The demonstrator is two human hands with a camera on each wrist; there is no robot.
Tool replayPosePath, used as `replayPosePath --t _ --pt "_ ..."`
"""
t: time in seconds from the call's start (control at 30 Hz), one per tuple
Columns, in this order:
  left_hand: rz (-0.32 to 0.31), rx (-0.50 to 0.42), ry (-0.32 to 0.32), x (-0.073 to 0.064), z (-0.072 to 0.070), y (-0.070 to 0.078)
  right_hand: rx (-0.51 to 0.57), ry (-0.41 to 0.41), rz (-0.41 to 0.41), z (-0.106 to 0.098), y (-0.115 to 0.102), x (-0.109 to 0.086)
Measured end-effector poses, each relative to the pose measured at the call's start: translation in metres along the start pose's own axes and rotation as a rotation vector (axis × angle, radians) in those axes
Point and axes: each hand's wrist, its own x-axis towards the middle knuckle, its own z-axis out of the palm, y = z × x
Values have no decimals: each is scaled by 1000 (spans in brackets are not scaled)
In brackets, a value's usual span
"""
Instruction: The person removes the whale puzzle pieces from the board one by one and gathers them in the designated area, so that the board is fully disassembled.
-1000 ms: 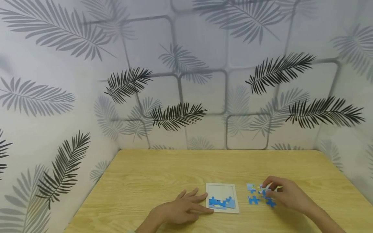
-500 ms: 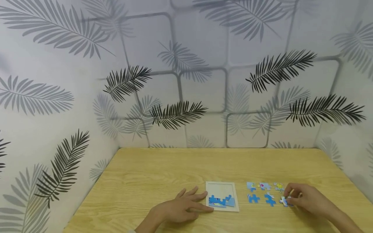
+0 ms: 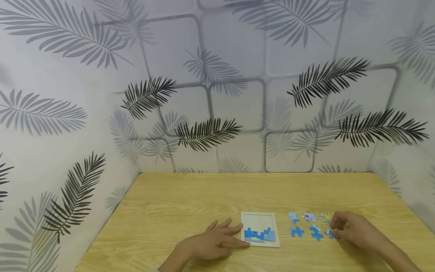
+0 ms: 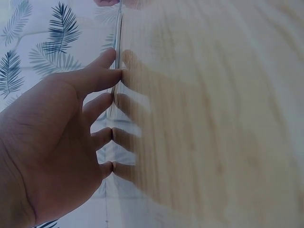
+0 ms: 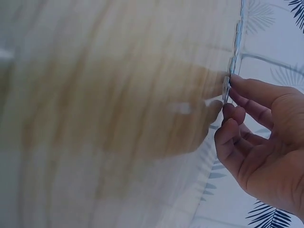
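Spread and fairly straight, the fingers of the left hand (image 3: 214, 243) reach in from between eight and nine o'clock of the white puzzle frame (image 3: 276, 231), one fingertip touching its rim at nine o'clock and another at the corner toward half past seven. The frame lies flat on the wood-grained table (image 3: 190, 192). Inside it, fitted blue pieces (image 3: 254, 236) fill the six o'clock part, while pale backing shows toward twelve. At the frame's three o'clock, apart from it, sits a group of loose pieces in two rows. The right hand (image 3: 355, 230), farther out at three o'clock, has its fingers curled, thumb and fingertips pinching the part-hidden corner piece (image 3: 329, 233) at the group's four o'clock; that piece is at or close to the tabletop, though contact is hard to tell. Around the group, the sun piece (image 3: 326, 217) is at two o'clock, just beside the right fingertips, the spiral piece (image 3: 309, 217) at twelve, the crescent piece (image 3: 293, 217) at ten, a blue piece (image 3: 297, 232) at eight, and a blue-and-white piece (image 3: 316, 234) at five. Toward twelve, beyond the table, stands a leaf-patterned wall (image 3: 234, 113).
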Motion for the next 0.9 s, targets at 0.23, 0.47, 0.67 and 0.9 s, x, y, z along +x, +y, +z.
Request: replayPosePath --t 0.23,0.47,0.67,0.9 --pt "-7 -12 3 1 1 -1 40 39 -45 4 -14 8" --pt "-4 7 12 0 2 -2 251 -44 -61 9 -45 22" --pt "1 10 3 0 1 -4 379 -97 -98 25 -66 36" --pt "0 15 14 0 1 -4 445 -186 -138 50 -99 56"
